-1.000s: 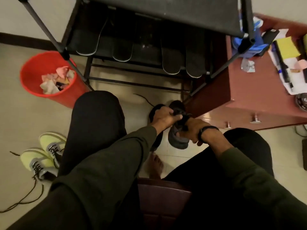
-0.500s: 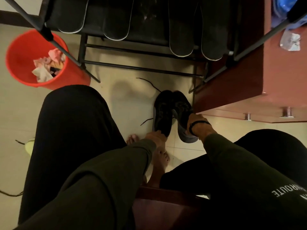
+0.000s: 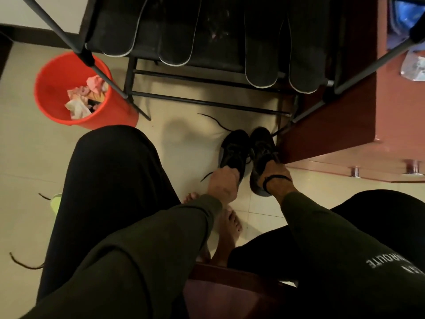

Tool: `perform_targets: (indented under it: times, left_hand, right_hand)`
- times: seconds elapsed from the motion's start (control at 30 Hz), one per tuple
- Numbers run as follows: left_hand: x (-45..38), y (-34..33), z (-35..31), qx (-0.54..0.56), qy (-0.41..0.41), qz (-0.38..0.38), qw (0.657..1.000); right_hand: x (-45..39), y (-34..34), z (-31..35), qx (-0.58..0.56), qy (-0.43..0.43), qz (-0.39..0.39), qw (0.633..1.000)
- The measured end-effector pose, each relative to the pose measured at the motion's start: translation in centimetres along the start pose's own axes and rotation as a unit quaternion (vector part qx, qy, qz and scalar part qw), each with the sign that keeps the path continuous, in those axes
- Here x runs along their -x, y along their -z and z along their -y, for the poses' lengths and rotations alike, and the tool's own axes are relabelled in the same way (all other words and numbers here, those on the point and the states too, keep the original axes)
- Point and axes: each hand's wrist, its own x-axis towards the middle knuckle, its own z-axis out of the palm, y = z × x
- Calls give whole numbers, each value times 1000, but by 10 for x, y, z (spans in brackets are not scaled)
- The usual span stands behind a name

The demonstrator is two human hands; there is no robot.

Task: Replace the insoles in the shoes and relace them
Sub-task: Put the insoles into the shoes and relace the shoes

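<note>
Two black shoes stand side by side on the tiled floor, toes pointing away from me. My left hand (image 3: 222,181) grips the heel collar of the left black shoe (image 3: 234,147). My right hand (image 3: 274,172) holds the heel end of the right black shoe (image 3: 261,146), its fingers hidden inside the opening. Black laces (image 3: 215,122) trail loose from the shoes onto the floor. Several dark insoles (image 3: 261,49) with pale edges lie on the lower shelf of the black shoe rack (image 3: 207,102) just beyond.
A red bucket (image 3: 57,88) with crumpled paper stands at the left by the rack leg. A reddish wooden cabinet (image 3: 345,125) crowds the shoes' right side. My bare feet (image 3: 226,226) rest between my knees. A yellow-green shoe's edge (image 3: 55,201) peeks out at left.
Both hands have lowered the black shoes from between my knees to the floor and set them side by side. The view has tilted further down.
</note>
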Motion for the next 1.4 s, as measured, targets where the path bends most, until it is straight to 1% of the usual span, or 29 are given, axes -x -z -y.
perform_targets:
  times: [0.13,0.27,0.37,0.47,0.53,0.6,0.67,0.7,0.8,0.87,0.9,0.97,1.07,1.13,1.2,1.27,1.3,1.4]
  left_hand:
    - [1,22,6,35,5,-44,998]
    - [1,55,10,64,18,-73,995]
    - [7,77,-2,74,12,-91,993]
    - [17,100,-7,111,23,-104,988]
    - [23,117,-6,129,25,-97,987]
    - [37,136,-9,136,10,-78,988]
    - [53,159,-16,116,-16,-64,991]
    - [59,170,-20,103,-26,-57,993]
    - [92,203,-34,62,-59,-60,995]
    - [117,223,-45,46,-91,-53,993]
    - [132,233,-50,37,-114,-48,992]
    - [162,246,-60,26,-156,-56,986]
    - [196,258,-72,36,-194,-61,978]
    - [214,264,-75,81,-197,-74,974]
    - [225,271,-71,180,-190,-130,957]
    - [235,280,-67,225,-191,-202,934]
    - [241,283,-66,222,-193,-214,932]
    - [254,287,-75,164,-195,-183,949]
  right_hand:
    - [-3,-20,-10,-50,-36,42,997]
    - [-3,-19,-16,-69,-38,36,996]
    - [2,-15,-14,-76,-40,54,995]
    - [11,-7,-8,-68,-25,43,996]
    - [12,3,0,-107,-15,30,994]
    - [23,21,10,-223,-18,29,974]
    - [48,44,19,-339,-11,30,940]
    - [61,56,22,-380,-10,37,924]
    - [110,87,15,-432,9,69,899]
    - [132,100,2,-452,23,106,886]
    - [144,108,-5,-454,34,119,883]
    - [163,123,-14,-446,65,115,885]
    - [193,153,-25,-382,107,91,913]
    - [219,169,-34,-339,132,70,929]
    - [250,181,-42,-309,158,52,937]
    - [281,191,-54,-284,169,20,944]
    - [295,195,-61,-281,173,2,944]
    - [327,203,-83,-283,202,-73,935]
